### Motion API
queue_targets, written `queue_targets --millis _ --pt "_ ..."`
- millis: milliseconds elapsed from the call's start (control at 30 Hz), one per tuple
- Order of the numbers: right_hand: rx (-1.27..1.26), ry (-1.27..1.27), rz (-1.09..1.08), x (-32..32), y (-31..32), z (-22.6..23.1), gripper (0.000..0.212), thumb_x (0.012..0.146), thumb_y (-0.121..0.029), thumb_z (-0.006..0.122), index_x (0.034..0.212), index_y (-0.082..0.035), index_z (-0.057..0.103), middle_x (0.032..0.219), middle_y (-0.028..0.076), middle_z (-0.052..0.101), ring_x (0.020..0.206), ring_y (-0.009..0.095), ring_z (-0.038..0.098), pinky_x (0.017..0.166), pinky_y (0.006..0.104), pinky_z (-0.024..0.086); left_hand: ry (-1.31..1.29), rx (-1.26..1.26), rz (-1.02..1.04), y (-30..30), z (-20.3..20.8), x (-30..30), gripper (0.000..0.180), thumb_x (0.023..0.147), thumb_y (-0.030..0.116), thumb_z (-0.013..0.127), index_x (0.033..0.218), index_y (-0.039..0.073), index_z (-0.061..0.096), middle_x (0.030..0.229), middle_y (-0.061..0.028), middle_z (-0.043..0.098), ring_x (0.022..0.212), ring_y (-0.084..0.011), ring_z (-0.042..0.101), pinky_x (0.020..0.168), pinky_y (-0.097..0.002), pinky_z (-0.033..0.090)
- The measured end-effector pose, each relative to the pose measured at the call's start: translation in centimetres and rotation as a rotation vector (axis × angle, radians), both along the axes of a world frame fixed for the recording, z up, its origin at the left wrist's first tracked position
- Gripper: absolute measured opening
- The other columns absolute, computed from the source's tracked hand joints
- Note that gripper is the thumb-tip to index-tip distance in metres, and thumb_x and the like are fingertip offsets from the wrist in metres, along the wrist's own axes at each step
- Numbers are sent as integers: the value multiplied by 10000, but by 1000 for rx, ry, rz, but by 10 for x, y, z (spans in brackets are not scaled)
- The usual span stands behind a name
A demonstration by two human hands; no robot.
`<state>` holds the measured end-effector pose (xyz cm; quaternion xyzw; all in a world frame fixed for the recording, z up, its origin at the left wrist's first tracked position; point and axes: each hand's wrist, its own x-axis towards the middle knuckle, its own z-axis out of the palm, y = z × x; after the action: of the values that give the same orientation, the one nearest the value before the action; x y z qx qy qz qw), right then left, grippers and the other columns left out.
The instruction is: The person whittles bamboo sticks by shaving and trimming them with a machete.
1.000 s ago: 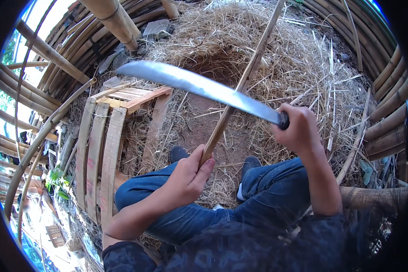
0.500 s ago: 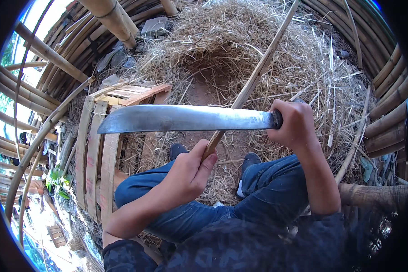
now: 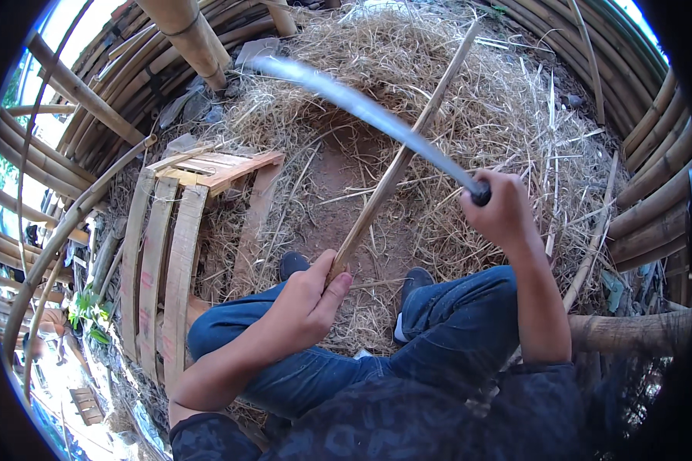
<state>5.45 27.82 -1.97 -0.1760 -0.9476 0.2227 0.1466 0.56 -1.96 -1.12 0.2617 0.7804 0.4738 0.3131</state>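
Observation:
A long, narrow wooden stick slants up and away from my lap, its far end tapering. Closed around its near end is my left hand, above my left knee. My right hand grips the dark handle of a machete, to the right of the stick. The blade is smeared by motion and points up to the far left. It crosses the stick a little beyond the middle; whether the two touch I cannot tell.
Dry straw and shavings lie heaped ahead around a hollow of bare soil. A slatted wooden crate stands at my left. Bamboo poles wall in both sides, and a thick bamboo lies at the right. My bent legs are below.
The machete blade has swung from nearly level to pointing up and far left, its crossing point now farther along the stick. My left hand and the stick have shifted slightly left and nearer.

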Motion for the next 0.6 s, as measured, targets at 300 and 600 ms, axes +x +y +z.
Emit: queue_targets --millis 300,600 --pt "199 23 349 1 -25 -3 187 578 -171 715 686 -61 610 567 117 582 552 317 617 545 398 488 120 -98 -60 5 -3 1 106 986 135 461 999 31 467 624 -127 491 558 -237 521 550 -361 400" --pt "246 -58 209 68 -19 26 231 593 -232 741 684 -75 598 598 117 609 593 308 640 567 404 505 207 -31 -241 17 0 21 144 935 96 531 980 31 410 666 -213 581 673 -448 594 537 -501 444"
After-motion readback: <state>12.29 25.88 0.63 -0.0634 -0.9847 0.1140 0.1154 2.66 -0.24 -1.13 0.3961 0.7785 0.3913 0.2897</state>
